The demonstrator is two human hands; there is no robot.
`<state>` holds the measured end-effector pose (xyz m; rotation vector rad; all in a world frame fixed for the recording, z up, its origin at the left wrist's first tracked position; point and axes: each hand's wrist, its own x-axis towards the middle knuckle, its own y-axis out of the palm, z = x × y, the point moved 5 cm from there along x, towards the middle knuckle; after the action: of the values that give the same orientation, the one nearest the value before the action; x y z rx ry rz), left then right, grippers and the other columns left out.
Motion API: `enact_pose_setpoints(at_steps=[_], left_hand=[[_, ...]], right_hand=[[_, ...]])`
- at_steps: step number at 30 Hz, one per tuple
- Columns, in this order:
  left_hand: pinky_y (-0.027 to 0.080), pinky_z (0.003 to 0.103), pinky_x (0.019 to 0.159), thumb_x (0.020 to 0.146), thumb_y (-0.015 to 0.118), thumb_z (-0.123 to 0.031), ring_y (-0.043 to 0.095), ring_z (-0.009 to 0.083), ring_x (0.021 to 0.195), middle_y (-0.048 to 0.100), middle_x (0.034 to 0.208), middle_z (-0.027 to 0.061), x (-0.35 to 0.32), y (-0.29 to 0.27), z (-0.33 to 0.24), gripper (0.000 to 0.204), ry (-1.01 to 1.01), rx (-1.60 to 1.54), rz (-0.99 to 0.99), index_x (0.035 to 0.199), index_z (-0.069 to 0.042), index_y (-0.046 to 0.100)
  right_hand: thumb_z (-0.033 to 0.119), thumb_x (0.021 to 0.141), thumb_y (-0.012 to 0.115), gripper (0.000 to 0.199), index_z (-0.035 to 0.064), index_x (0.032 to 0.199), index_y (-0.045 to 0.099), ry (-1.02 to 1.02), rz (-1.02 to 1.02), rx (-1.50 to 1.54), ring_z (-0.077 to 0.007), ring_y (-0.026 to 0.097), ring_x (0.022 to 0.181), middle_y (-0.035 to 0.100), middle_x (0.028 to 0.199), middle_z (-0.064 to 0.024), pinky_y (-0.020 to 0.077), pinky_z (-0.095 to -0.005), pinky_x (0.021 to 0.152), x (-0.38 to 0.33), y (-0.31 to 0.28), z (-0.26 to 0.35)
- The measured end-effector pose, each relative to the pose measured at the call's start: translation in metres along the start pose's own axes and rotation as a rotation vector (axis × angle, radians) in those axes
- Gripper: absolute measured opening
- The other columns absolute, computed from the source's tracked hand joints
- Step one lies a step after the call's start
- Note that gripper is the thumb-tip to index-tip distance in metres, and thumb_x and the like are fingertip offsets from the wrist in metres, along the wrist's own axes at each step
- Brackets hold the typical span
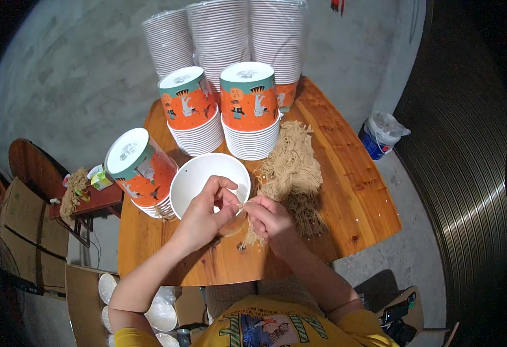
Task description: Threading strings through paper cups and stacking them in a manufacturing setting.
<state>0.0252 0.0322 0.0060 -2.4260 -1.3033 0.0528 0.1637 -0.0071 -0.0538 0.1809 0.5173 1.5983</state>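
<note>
My left hand (203,211) and my right hand (269,216) meet over the near part of the table. Thumb and fingers of both pinch a thin tan cord (240,207) between them; its exact shape is partly hidden by the fingertips. Loose tan strands (250,237) hang below my right hand. Just behind my left hand, a white paper bucket (198,172) shows its inside. A big bundle of tan cords (291,165) lies right of it, beyond my right hand.
Upside-down stacks of orange and green printed paper buckets (129,165) (190,107) (249,95) stand on the wooden table (351,191). Tall wrapped stacks (218,34) rise behind. A lined bin (380,136) stands at right; cartons (34,231) and a red side table (100,199) are at left.
</note>
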Motion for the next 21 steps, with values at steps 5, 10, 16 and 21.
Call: enact_pose_setpoints(at_steps=[5, 10, 16, 21], left_hand=[[0.045, 0.025, 0.075, 0.084, 0.06, 0.003, 0.054, 0.0099, 0.078, 0.057, 0.084, 0.0034, 0.001, 0.002, -0.006, 0.038, -0.01, 0.039, -0.001, 0.118, -0.003, 0.043], [0.046, 0.026, 0.074, 0.085, 0.06, 0.003, 0.055, 0.0105, 0.079, 0.057, 0.084, 0.0037, 0.0, 0.001, -0.004, 0.039, 0.01, 0.063, -0.008, 0.12, -0.003, 0.043], [0.046, 0.025, 0.077, 0.085, 0.061, 0.004, 0.054, 0.0094, 0.08, 0.054, 0.083, 0.002, -0.002, 0.002, -0.009, 0.044, -0.007, 0.072, 0.005, 0.123, -0.005, 0.041], [0.046, 0.026, 0.077, 0.085, 0.062, 0.003, 0.054, 0.0093, 0.079, 0.054, 0.081, 0.0015, -0.001, 0.003, -0.009, 0.045, 0.026, 0.091, 0.018, 0.124, -0.005, 0.04]], right_hand=[[0.003, 0.087, 0.058, 0.007, 0.0026, 0.089, 0.051, -0.557, -0.135, -0.146, -0.0007, 0.043, 0.059, 0.052, 0.071, 0.0027, 0.0331, -0.017, 0.05, -0.005, 0.007, 0.007], [-0.004, 0.085, 0.059, 0.015, 0.0018, 0.097, 0.053, -0.735, -0.169, -0.422, -0.002, 0.045, 0.061, 0.052, 0.073, 0.0019, 0.0375, -0.0188, 0.053, -0.021, 0.014, 0.02], [0.003, 0.088, 0.058, 0.005, 0.0017, 0.093, 0.058, -0.814, -0.224, -0.651, -0.0051, 0.049, 0.064, 0.055, 0.073, 0.0005, 0.0413, -0.0212, 0.057, -0.013, 0.01, 0.022], [0.01, 0.091, 0.056, 0.009, 0.0008, 0.093, 0.057, -0.629, -0.172, -0.537, -0.0065, 0.051, 0.067, 0.056, 0.073, -0.0007, 0.0428, -0.0231, 0.061, -0.005, 0.01, 0.021]])
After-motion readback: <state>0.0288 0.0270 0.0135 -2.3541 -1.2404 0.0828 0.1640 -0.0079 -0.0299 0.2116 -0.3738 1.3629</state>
